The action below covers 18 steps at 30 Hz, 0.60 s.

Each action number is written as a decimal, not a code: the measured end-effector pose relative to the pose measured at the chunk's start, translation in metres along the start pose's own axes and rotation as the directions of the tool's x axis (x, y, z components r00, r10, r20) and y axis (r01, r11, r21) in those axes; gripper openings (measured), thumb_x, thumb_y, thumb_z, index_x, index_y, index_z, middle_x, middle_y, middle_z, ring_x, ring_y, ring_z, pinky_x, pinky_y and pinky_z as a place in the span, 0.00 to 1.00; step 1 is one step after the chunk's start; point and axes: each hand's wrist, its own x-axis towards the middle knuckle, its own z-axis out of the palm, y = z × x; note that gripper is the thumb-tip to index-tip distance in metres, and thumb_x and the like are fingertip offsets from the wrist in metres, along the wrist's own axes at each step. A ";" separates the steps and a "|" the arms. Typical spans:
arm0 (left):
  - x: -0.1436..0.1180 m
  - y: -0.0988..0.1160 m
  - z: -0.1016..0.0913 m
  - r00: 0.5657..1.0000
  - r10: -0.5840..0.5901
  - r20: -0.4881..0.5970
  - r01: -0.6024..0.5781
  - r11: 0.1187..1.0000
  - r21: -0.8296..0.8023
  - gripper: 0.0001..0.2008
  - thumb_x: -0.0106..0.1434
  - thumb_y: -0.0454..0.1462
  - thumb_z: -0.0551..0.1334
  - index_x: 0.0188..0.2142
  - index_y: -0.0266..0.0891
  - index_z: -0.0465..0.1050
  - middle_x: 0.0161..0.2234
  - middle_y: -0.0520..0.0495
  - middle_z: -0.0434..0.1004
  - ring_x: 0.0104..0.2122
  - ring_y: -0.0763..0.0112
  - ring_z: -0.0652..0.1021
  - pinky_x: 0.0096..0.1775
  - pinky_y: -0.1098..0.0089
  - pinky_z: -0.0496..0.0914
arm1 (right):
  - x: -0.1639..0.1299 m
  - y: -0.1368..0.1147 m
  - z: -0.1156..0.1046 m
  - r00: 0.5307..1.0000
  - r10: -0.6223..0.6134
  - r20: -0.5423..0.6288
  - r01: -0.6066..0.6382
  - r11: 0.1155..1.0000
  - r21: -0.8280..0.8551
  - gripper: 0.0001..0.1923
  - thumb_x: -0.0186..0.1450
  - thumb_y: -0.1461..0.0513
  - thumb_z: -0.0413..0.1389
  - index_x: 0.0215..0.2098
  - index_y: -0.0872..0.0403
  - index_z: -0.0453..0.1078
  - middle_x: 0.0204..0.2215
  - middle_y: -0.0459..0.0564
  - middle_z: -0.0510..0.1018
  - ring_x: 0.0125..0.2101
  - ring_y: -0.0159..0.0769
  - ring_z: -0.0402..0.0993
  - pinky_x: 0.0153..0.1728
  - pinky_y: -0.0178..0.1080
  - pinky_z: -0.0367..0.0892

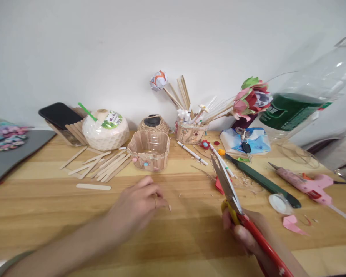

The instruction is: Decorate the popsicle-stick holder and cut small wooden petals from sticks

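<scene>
Red-handled scissors [236, 207] are gripped in the right hand [248, 234], blades raised clear of the bench [46, 207]. The left hand [138, 206] is pinched narrowly, apparently on a small fragment. A popsicle-stick basket [149, 150] stands beyond the left hand.

White lettering stands on the green label of the clear plastic bottle [294, 111], too blurred to read. Nothing else carries legible text.

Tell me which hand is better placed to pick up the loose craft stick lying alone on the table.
Left. The left hand is nearer the loose craft stick, while the right hand grips scissors.
</scene>
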 end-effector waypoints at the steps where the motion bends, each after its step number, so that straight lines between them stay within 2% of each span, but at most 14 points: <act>1: -0.002 0.002 0.001 0.999 0.032 -0.008 -0.032 0.999 0.043 0.16 0.62 0.27 0.51 0.37 0.42 0.76 0.32 0.48 0.76 0.33 0.68 0.71 0.31 0.71 0.68 | 0.001 0.002 -0.001 1.000 0.002 0.001 -0.002 1.000 0.007 0.32 0.52 0.32 0.45 0.20 0.51 0.56 0.16 0.40 0.54 0.15 0.28 0.50 0.14 0.33 0.45; 4: -0.006 0.010 0.006 0.995 0.097 0.009 -0.098 0.979 0.178 0.14 0.64 0.28 0.51 0.40 0.42 0.73 0.33 0.49 0.76 0.33 0.69 0.71 0.30 0.72 0.68 | 0.003 0.010 -0.002 1.000 -0.012 0.012 0.012 1.000 0.009 0.32 0.53 0.32 0.44 0.20 0.51 0.56 0.17 0.41 0.55 0.16 0.28 0.50 0.15 0.34 0.45; 9: -0.007 0.017 0.018 0.994 0.100 0.045 -0.108 0.954 0.281 0.09 0.66 0.33 0.53 0.34 0.42 0.72 0.31 0.52 0.76 0.31 0.70 0.73 0.29 0.73 0.69 | 0.002 0.016 -0.002 0.997 -0.069 -0.031 0.067 0.996 -0.060 0.33 0.54 0.33 0.44 0.19 0.52 0.58 0.16 0.43 0.59 0.18 0.31 0.52 0.19 0.35 0.46; 14: -0.008 0.015 0.021 0.997 -0.079 0.007 0.077 0.986 0.146 0.12 0.68 0.37 0.50 0.34 0.41 0.71 0.28 0.53 0.75 0.28 0.74 0.74 0.29 0.76 0.70 | 0.001 0.006 -0.002 1.000 0.015 -0.004 -0.015 1.000 0.026 0.34 0.51 0.31 0.44 0.19 0.51 0.56 0.16 0.42 0.55 0.16 0.29 0.49 0.17 0.35 0.43; 15: -0.008 0.013 0.020 0.998 -0.065 -0.006 0.065 0.988 0.142 0.13 0.69 0.37 0.50 0.34 0.40 0.72 0.29 0.53 0.76 0.29 0.74 0.74 0.30 0.76 0.70 | 0.001 0.004 -0.002 0.999 0.035 -0.003 -0.035 0.998 0.050 0.33 0.51 0.31 0.44 0.19 0.51 0.55 0.16 0.41 0.55 0.16 0.28 0.49 0.16 0.35 0.43; 18: -0.005 0.008 0.015 0.994 0.082 -0.071 -0.066 0.975 0.211 0.14 0.69 0.34 0.48 0.37 0.39 0.73 0.32 0.52 0.78 0.32 0.72 0.74 0.31 0.74 0.71 | 0.001 -0.001 -0.003 0.998 0.062 -0.006 -0.061 0.993 0.099 0.32 0.51 0.32 0.47 0.19 0.51 0.56 0.15 0.41 0.56 0.15 0.28 0.49 0.15 0.35 0.41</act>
